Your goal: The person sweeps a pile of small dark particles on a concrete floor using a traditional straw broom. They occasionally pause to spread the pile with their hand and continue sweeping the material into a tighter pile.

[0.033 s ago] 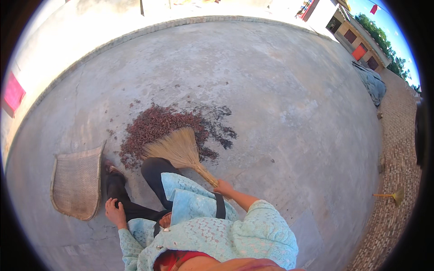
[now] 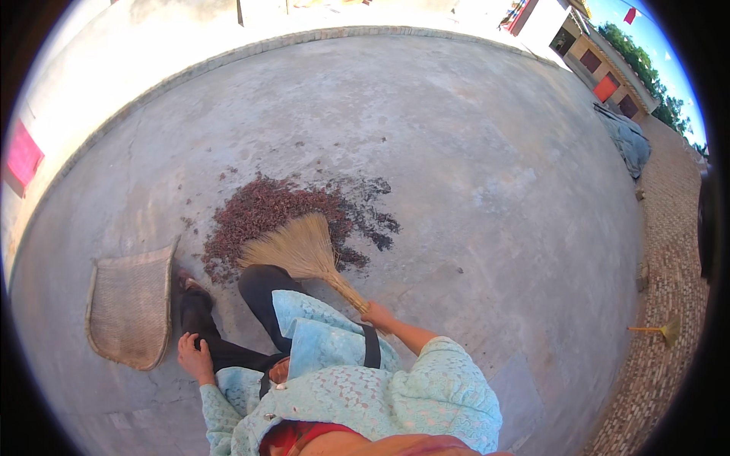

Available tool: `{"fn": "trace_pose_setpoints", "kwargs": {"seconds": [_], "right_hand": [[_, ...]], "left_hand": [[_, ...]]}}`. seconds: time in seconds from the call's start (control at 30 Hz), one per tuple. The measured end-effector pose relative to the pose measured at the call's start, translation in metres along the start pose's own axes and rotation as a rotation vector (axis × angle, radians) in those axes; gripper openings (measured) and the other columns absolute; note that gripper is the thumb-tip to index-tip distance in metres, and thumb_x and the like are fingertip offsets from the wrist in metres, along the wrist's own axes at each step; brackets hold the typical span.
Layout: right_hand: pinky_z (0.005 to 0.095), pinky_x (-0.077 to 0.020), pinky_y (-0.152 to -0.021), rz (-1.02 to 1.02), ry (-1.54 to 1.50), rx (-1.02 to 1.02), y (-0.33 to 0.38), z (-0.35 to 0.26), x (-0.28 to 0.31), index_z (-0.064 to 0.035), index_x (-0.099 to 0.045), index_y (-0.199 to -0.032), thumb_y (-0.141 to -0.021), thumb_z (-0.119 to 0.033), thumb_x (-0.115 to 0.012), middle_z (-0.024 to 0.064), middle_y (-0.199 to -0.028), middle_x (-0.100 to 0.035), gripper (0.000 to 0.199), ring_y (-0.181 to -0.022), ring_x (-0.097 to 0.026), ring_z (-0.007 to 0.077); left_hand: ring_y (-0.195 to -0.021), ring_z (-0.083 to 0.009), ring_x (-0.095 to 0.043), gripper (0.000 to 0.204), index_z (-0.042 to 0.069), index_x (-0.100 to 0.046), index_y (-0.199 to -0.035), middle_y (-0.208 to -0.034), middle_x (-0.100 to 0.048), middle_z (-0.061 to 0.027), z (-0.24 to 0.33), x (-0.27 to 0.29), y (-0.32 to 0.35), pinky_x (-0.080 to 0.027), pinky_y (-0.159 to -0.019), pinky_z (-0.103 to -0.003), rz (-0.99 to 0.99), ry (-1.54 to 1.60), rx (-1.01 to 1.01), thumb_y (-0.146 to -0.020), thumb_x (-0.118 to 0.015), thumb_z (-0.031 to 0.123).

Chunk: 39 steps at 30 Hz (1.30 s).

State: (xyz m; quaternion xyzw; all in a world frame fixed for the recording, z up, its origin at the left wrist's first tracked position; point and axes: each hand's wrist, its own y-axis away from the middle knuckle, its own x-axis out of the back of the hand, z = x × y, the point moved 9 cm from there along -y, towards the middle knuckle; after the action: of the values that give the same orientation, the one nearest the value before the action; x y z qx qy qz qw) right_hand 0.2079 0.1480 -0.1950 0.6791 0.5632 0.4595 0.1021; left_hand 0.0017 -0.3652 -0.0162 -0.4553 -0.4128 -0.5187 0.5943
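Note:
My right hand (image 2: 378,317) is wrapped round the handle of a straw broom (image 2: 296,249). The broom's fanned bristles lie against the near side of a pile of reddish-brown, dried plant bits (image 2: 266,211) on the concrete. Darker crumbs (image 2: 372,220) trail off at the pile's right. My left hand (image 2: 195,357) rests on my dark trouser leg with its fingers stretched out, and it holds nothing. Left of my foot lies a shallow woven basket (image 2: 131,305) with a rounded rim; my left hand is close to it but apart.
Grey concrete (image 2: 494,251) spreads around me, bordered by a low kerb (image 2: 380,31) at the far side. At the right runs a brick-paved strip (image 2: 669,266) with a second broom (image 2: 668,330) on it. A bundled grey-blue cover (image 2: 627,140) lies at the far right.

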Motion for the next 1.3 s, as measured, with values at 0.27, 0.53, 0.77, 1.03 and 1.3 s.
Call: {"fn": "trace_pose_setpoints", "kwargs": {"seconds": [0.27, 0.53, 0.77, 1.03, 1.3], "right_hand": [[0.0425, -0.0492, -0.063, 0.167, 0.124, 0.167, 0.019, -0.016, 0.014, -0.0062, -0.053, -0.096, -0.065, -0.03, -0.068, 0.0164, -0.074, -0.063, 0.042, -0.065, -0.062, 0.0321], [0.0387, -0.0484, -0.056, 0.097, -0.011, 0.156, 0.007, -0.026, 0.003, -0.007, -0.053, -0.095, -0.065, -0.032, -0.069, 0.0136, -0.068, -0.062, 0.042, -0.058, -0.062, 0.0265], [0.0386, -0.0489, -0.054, 0.081, -0.008, 0.035, -0.016, -0.019, -0.007, -0.0057, -0.055, -0.096, -0.064, -0.034, -0.07, 0.0137, -0.066, -0.062, 0.045, -0.054, -0.062, 0.0266], [0.0405, -0.0497, -0.056, 0.023, -0.122, 0.052, -0.011, -0.043, 0.007, -0.004, -0.056, -0.094, -0.064, -0.033, -0.069, 0.0158, -0.069, -0.063, 0.044, -0.057, -0.063, 0.0283], [0.0431, -0.05, -0.064, 0.102, 0.068, 0.008, -0.047, -0.032, 0.002, -0.0042, -0.055, -0.095, -0.064, -0.032, -0.069, 0.0173, -0.075, -0.064, 0.044, -0.067, -0.063, 0.0325]], "left_hand": [[-0.121, -0.0226, -0.046, 0.023, 0.014, -0.063, -0.098, -0.121, -0.057, -0.0018, -0.005, -0.003, -0.001, -0.037, -0.094, -0.042, 0.028, 0.053, -0.019, -0.075, -0.064, 0.019], [-0.121, -0.0223, -0.046, 0.023, 0.014, -0.063, -0.098, -0.121, -0.057, -0.0018, -0.01, -0.005, -0.002, -0.037, -0.093, -0.042, 0.018, 0.034, -0.019, -0.075, -0.065, 0.019], [-0.121, -0.0231, -0.045, 0.023, 0.014, -0.063, -0.098, -0.121, -0.057, -0.0018, -0.005, -0.003, -0.003, -0.036, -0.094, -0.043, 0.006, 0.031, -0.007, -0.075, -0.064, 0.019], [-0.121, -0.0234, -0.045, 0.024, 0.013, -0.063, -0.098, -0.122, -0.057, -0.0027, -0.013, -0.009, -0.003, -0.036, -0.095, -0.042, 0.002, 0.061, -0.022, -0.075, -0.065, 0.018], [-0.12, -0.0237, -0.046, 0.024, 0.013, -0.063, -0.098, -0.12, -0.057, -0.0028, 0.003, -0.002, -0.003, -0.036, -0.095, -0.043, -0.001, 0.001, -0.022, -0.074, -0.065, 0.017]]}}
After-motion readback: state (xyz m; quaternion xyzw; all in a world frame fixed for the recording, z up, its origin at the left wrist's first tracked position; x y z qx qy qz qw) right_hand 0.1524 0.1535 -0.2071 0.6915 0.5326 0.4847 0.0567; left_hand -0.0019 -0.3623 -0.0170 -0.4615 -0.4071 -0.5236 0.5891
